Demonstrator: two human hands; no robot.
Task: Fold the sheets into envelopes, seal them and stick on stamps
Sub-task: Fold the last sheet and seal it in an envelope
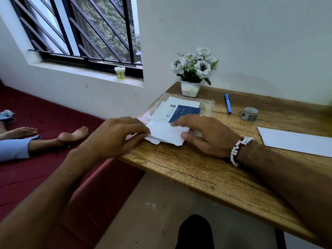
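Observation:
A small stack of white paper sheets [166, 134] with rough edges lies at the left end of the wooden table [188, 169]. My left hand [115, 137] pinches the stack's left edge between fingers and thumb. My right hand [206, 135] lies over the stack's right side, its thumb against the right edge and its fingers blurred above the top. Behind the stack, a clear plastic sleeve [206, 105] holds a blue card [186, 112] and white printed cards. A folded white sheet [296, 142] rests at the right of the table.
A blue pen [228, 103] and a roll of tape [250, 114] lie toward the back right. A white pot of white flowers [193, 72] stands at the back by the wall. Left of the table, a person's bare feet [71, 135] rest on a red mat.

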